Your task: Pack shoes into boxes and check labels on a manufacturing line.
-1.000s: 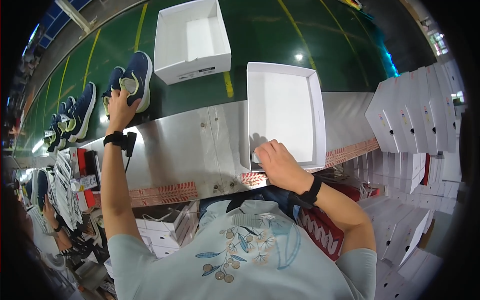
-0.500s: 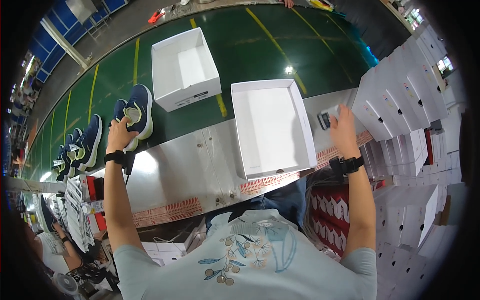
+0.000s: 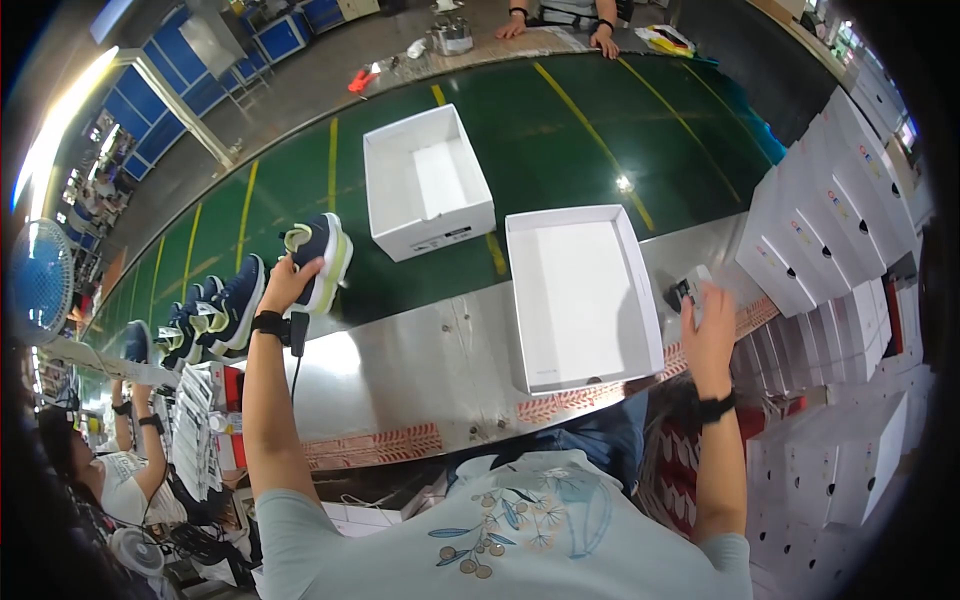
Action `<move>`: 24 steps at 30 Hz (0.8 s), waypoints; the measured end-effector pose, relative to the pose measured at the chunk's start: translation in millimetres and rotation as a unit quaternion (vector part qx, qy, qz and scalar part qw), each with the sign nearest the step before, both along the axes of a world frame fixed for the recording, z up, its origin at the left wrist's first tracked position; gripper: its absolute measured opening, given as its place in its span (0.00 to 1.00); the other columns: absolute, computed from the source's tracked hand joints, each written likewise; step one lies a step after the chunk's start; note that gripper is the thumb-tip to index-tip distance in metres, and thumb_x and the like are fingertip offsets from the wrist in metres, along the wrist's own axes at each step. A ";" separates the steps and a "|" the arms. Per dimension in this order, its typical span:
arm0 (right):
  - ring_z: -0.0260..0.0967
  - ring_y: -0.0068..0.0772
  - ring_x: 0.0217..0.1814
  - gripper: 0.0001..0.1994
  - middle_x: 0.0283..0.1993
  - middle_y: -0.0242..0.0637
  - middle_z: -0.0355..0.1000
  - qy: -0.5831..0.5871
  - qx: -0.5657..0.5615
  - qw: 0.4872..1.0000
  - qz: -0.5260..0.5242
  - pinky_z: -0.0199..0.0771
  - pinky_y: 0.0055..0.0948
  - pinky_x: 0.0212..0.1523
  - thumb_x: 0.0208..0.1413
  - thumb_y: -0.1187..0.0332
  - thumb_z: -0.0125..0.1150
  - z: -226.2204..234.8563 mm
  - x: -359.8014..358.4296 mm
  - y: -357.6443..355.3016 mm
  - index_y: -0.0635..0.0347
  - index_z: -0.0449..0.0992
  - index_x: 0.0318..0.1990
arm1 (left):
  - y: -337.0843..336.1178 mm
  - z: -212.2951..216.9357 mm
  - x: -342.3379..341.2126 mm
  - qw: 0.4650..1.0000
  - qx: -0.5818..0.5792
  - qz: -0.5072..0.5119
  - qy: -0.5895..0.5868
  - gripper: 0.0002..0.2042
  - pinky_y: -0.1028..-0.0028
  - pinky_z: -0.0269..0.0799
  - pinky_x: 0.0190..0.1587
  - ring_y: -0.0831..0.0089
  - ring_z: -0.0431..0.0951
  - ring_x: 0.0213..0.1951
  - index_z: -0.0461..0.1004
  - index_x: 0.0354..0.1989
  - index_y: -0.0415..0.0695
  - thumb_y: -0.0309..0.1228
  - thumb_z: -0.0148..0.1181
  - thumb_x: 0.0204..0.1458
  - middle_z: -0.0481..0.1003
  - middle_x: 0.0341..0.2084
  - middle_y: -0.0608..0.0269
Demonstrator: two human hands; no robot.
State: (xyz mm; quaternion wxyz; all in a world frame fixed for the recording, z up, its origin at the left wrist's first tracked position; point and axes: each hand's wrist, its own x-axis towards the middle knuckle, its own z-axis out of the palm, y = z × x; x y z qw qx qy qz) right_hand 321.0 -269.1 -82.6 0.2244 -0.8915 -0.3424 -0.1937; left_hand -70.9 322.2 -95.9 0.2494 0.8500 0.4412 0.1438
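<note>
My left hand (image 3: 287, 285) is closed on the near ends of a pair of navy sneakers (image 3: 326, 262) with lime linings and pale soles, at the near edge of a green belt. The two shoes lean together, and the rear one is largely hidden. To the right, my right hand (image 3: 708, 335) has its thumb and fingers apart, just behind a small grey-and-black device (image 3: 686, 287) lying on the metal ledge. An open white carton piece (image 3: 585, 300) lies between my hands, shallow and tray-like. Beyond it on the belt stands a deeper white shoebox (image 3: 435, 228), empty inside.
More navy sneakers (image 3: 238, 300) stand in a row at left. Stacked white boxes (image 3: 815, 230) rise at right. Across the belt, another person's hands (image 3: 604, 42) rest on a counter near a metal can (image 3: 452, 38). A co-worker (image 3: 115, 475) stands at lower left by a fan.
The view has shifted, so everything sits lower and further right. My right hand has drawn back from the device. The sneakers have tilted in my left hand, showing more of their sole.
</note>
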 end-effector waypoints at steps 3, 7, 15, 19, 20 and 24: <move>0.72 0.67 0.47 0.24 0.48 0.62 0.71 0.250 -0.130 0.958 -0.059 0.73 0.54 0.46 0.62 0.53 0.59 -16.8 -34.9 -21.1 0.69 0.69 0.52 | -32.2 59.8 53.8 0.977 -0.097 0.069 -0.177 0.23 0.77 0.74 0.39 0.79 0.78 0.37 0.78 0.49 0.35 0.45 0.67 0.57 0.80 0.36 0.65; 0.71 0.72 0.47 0.28 0.50 0.68 0.69 0.315 -0.102 0.942 -0.049 0.72 0.58 0.47 0.62 0.49 0.59 -66.1 -55.0 -29.4 0.70 0.68 0.52 | -67.9 126.1 125.2 0.918 -0.154 0.004 -0.365 0.22 0.76 0.74 0.43 0.79 0.79 0.40 0.75 0.54 0.36 0.41 0.65 0.59 0.80 0.41 0.65; 0.78 0.31 0.29 0.14 0.38 0.48 0.75 0.478 0.127 0.869 -0.033 0.84 0.30 0.27 0.66 0.72 0.47 -77.0 -63.5 -37.7 0.71 0.72 0.53 | -100.5 151.9 281.3 0.858 -0.368 0.005 -0.358 0.33 0.44 0.59 0.61 0.60 0.72 0.60 0.67 0.65 0.48 0.58 0.56 0.58 0.69 0.61 0.55; 0.77 0.28 0.26 0.18 0.34 0.41 0.77 0.540 0.251 0.803 -0.022 0.83 0.29 0.26 0.68 0.70 0.46 -53.0 -94.8 -45.1 0.67 0.71 0.61 | -61.1 83.3 343.2 0.818 -0.478 -0.036 -0.317 0.44 0.36 0.50 0.65 0.46 0.61 0.68 0.58 0.71 0.48 0.69 0.49 0.54 0.57 0.71 0.53; 0.77 0.28 0.26 0.18 0.34 0.41 0.77 0.532 0.254 0.807 -0.038 0.83 0.29 0.26 0.68 0.70 0.46 -44.5 -100.6 -55.2 0.67 0.71 0.61 | -83.0 71.7 367.2 0.831 -0.457 0.026 -0.316 0.40 0.40 0.59 0.62 0.49 0.67 0.64 0.61 0.69 0.48 0.65 0.52 0.56 0.59 0.70 0.53; 0.77 0.29 0.25 0.20 0.35 0.40 0.77 0.634 0.316 0.703 -0.064 0.82 0.29 0.26 0.68 0.66 0.51 -30.4 -105.6 -59.7 0.62 0.68 0.64 | -97.0 46.6 395.6 0.736 -0.560 0.002 -0.381 0.32 0.60 0.71 0.53 0.59 0.76 0.52 0.67 0.63 0.43 0.56 0.51 0.61 0.70 0.59 0.55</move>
